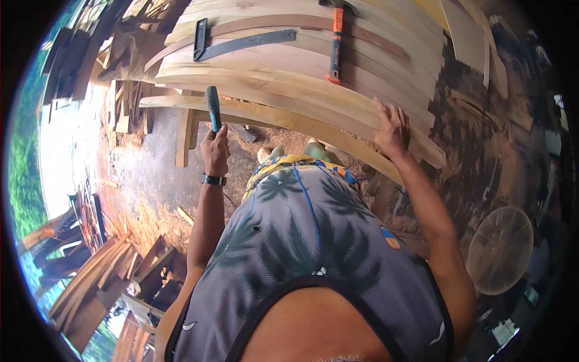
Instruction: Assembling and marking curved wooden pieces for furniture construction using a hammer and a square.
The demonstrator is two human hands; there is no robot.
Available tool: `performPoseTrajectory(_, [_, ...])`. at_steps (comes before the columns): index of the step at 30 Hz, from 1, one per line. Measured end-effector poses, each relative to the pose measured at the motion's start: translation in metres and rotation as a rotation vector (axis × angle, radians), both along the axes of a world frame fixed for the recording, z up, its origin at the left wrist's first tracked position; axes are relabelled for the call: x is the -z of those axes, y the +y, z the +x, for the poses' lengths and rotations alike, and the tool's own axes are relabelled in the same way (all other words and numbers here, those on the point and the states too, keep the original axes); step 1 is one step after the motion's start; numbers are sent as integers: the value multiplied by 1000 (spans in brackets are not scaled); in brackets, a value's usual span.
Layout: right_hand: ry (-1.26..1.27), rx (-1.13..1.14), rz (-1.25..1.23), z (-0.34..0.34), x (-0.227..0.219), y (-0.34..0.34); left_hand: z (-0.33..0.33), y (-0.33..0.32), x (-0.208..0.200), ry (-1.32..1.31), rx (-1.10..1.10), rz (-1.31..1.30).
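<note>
In my left hand [215, 151], fingers wrapped round it, is a tool with a blue-and-black handle [213, 105]. The handle points up toward the boards, and I cannot make out the tool's kind. My right hand [392, 128] lies at the near right edge of the pale wooden boards [271, 84], its fingers stretched out and holding nothing. On the boards, a claw hammer [336, 51] with an orange-and-black handle lies with its head at the far side. Left of it rests a dark try square [247, 45], near a thin curved brown wood strip [374, 41].
A wooden beam [253, 113] runs along the near side of the boards. Wood offcuts [96, 283] are piled at the lower left, and more timber stands at the far left. Sawdust covers the floor [145, 169]. A round fan-like guard [500, 250] stands at the right.
</note>
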State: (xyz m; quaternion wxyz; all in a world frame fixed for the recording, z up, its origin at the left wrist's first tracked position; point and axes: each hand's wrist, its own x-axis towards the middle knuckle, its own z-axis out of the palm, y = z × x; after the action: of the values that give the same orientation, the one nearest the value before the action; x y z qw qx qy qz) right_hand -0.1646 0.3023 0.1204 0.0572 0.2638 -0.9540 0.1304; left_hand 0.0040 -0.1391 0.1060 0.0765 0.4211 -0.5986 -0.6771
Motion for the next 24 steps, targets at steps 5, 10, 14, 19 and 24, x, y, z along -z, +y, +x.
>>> performPoseTrajectory(5, [-97,-31,4,6,-8,9,-23,10,-8,27,75,-4])
performPoseTrajectory(10, [-145,18,-147,8,28,32,-52,18,-5,36,127,-86])
performPoseTrajectory(14, [90,-10,-102,10,12,16,-63,28,-8,102,217,-112])
performPoseTrajectory(19, [91,2,-546,40,-23,-43,-90,71,-35,145,511,-113])
performPoseTrajectory(24, [-641,190,-994,35,-43,-97,-108,129,-62,226,914,-570])
